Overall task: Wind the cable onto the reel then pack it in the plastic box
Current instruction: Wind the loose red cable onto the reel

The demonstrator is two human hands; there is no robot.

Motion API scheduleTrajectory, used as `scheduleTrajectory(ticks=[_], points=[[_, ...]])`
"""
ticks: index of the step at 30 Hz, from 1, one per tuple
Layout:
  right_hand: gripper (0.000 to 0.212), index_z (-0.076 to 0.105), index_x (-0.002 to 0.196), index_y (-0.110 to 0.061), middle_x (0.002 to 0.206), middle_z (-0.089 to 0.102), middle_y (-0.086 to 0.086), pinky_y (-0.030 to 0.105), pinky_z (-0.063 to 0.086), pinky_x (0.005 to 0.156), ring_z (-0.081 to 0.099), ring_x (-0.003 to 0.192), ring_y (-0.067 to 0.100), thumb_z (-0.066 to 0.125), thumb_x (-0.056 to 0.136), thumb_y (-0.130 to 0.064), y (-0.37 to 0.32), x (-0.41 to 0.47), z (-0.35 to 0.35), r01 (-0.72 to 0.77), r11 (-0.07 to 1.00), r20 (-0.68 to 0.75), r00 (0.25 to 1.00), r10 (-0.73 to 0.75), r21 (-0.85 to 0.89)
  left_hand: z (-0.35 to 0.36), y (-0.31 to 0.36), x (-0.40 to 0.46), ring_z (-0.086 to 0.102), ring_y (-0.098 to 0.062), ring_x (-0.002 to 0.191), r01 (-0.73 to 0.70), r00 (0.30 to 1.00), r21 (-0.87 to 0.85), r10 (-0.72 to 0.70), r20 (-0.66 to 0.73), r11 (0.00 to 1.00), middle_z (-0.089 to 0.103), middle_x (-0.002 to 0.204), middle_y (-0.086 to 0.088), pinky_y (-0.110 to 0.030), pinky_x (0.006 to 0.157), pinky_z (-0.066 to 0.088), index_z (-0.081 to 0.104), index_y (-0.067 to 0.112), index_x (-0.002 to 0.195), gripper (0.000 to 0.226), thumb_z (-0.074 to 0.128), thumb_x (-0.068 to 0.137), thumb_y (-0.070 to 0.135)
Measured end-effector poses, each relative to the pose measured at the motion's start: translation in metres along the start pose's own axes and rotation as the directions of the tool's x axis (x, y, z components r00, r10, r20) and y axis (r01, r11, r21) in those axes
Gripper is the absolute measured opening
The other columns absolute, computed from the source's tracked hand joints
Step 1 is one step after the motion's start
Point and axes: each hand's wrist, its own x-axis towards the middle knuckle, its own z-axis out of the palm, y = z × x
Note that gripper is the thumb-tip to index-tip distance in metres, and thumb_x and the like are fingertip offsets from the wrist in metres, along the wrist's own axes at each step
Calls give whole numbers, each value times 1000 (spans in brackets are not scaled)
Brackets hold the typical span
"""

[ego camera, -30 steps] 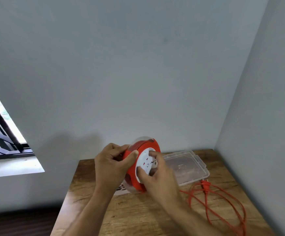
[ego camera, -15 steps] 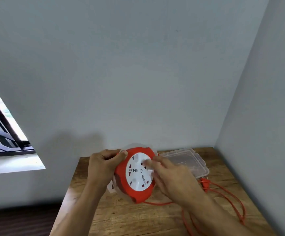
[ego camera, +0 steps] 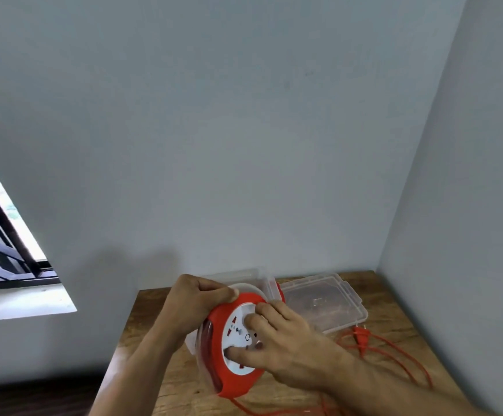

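Left hand [ego camera: 194, 304] grips the red reel [ego camera: 232, 352] by its top edge above the tabletop [ego camera: 394, 298]; right hand [ego camera: 286, 346] presses curled fingers on its white face. Loose orange cable [ego camera: 394, 352] trails right.

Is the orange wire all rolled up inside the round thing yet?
Not yet. Loops of orange cable and its plug lie loose on the table, outside the reel.

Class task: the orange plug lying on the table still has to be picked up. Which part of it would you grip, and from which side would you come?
Probably grip the plug across its moulded body, coming from above. It lies flat on the table, so its two flanks look free; the pins point towards the plastic box, and the cable leaves the other end.
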Motion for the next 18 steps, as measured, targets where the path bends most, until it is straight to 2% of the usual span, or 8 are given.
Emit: scheduleTrajectory(ticks=[4,8,10,11,12,14,16,18], points=[[37,46,135,-45,129,58,17,46,50,89,60,103,33,40,105,-23,-4,2,7,-95,995,59,994,96,-17,-6,3,-1,80,-22,69,-12,1000,-38,11,-23,999,82,75,-6,-41,74,66,85,15,82,9,79,84,22],[40,47,133,-46,116,66,13,46,52,85,68,90,27,59,96,-37,1,7,6,-138,990,46,989,139,-20,-4,-1,-1,80,-21,71,-51,992,-71,42,-120,996,82,78,-2,-43,75,66,86,20,76,5,83,80,21],[52,47,134,-47,103,71,5,42,53,80,70,83,21,62,85,-48,0,12,4,-311,950,95,947,308,14,0,-5,0,79,-20,72,-99,978,-100,78,-192,990,81,79,0,-44,75,65,86,27,72,4,87,75,25],[57,46,135,-49,101,72,0,41,54,82,70,84,18,62,80,-51,-2,18,-1,-470,879,130,879,458,82,3,-5,-2,78,-18,72,-128,970,-110,101,-222,986,80,78,0,-44,74,65,85,30,72,3,88,71,30],[61,46,136,-49,100,74,-5,36,54,85,70,88,14,62,77,-53,-5,25,-8,-646,732,189,763,618,217,6,-7,-2,77,-17,72,-155,959,-120,121,-256,981,80,78,1,-43,73,65,85,34,73,8,87,65,37],[63,54,132,-46,95,73,-15,13,52,78,68,89,1,73,72,-50,-19,36,-14,-820,234,357,460,813,523,13,-11,-4,76,-16,72,-202,938,-144,149,-312,969,79,78,3,-34,69,64,85,35,75,15,87,61,37],[55,61,122,-37,91,70,-17,7,49,60,67,78,-2,83,73,-35,-28,48,-12,-710,-273,559,202,804,650,18,-17,-4,74,-14,72,-257,914,-104,207,-348,961,76,78,5,-21,64,59,84,31,78,19,93,65,21],[42,62,118,-22,90,74,0,19,47,43,64,52,6,82,81,-27,-30,53,-10,-506,-578,705,88,704,641,20,-24,-5,71,-12,69,-316,893,-32,285,-348,948,73,77,4,-15,60,56,84,26,80,22,92,66,12]])
